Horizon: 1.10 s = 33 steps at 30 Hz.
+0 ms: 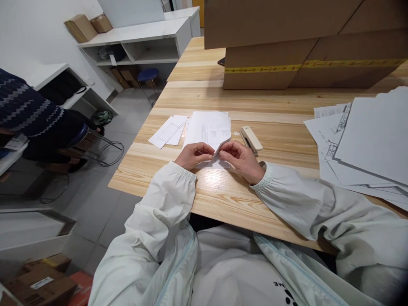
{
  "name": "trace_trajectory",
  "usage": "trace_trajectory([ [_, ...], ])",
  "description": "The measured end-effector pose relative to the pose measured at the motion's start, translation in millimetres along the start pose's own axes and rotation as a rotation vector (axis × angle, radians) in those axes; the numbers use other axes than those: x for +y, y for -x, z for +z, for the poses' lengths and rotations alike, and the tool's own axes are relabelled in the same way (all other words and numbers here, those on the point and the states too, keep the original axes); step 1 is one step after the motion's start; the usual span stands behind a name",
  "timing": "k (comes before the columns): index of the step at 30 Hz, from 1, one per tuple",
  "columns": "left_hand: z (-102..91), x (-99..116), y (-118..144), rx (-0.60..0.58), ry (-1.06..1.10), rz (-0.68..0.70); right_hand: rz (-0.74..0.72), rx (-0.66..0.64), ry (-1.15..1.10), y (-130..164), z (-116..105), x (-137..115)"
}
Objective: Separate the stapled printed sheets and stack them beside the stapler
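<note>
Here, a sheet of printed paper (208,131) is being pinched at its near edge on a pale wooden desk (229,195), in a room with white shelving (137,38) and stacked cardboard boxes (306,42). It is being gripped by the left hand (194,155) and right hand (241,159), fingers curled closed on the fold. A stapler (251,139) is lying just beside the right hand, loose papers (366,140) farther right.

Matt white paper sheet (208,129); pale grained wood table (223,195)
</note>
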<state>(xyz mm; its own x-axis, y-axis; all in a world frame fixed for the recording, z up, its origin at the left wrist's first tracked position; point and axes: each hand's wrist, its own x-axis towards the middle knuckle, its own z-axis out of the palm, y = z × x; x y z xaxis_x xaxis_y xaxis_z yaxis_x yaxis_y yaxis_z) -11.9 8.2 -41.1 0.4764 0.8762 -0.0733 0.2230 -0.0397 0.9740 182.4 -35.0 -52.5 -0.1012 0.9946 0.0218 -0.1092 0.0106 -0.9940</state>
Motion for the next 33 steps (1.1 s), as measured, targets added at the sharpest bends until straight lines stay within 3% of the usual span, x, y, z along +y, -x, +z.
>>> trace_trajectory([
  [5,2.5,3,1,0.013,-0.045,0.018,-0.022,0.019,0.016,1,5,1],
  [12,6.8,3,1,0.017,-0.036,0.040,-0.080,0.101,0.215,0,10,2],
  [33,5.3,1,0,0.002,-0.067,0.060,-0.086,0.075,0.179,-3,7,11],
])
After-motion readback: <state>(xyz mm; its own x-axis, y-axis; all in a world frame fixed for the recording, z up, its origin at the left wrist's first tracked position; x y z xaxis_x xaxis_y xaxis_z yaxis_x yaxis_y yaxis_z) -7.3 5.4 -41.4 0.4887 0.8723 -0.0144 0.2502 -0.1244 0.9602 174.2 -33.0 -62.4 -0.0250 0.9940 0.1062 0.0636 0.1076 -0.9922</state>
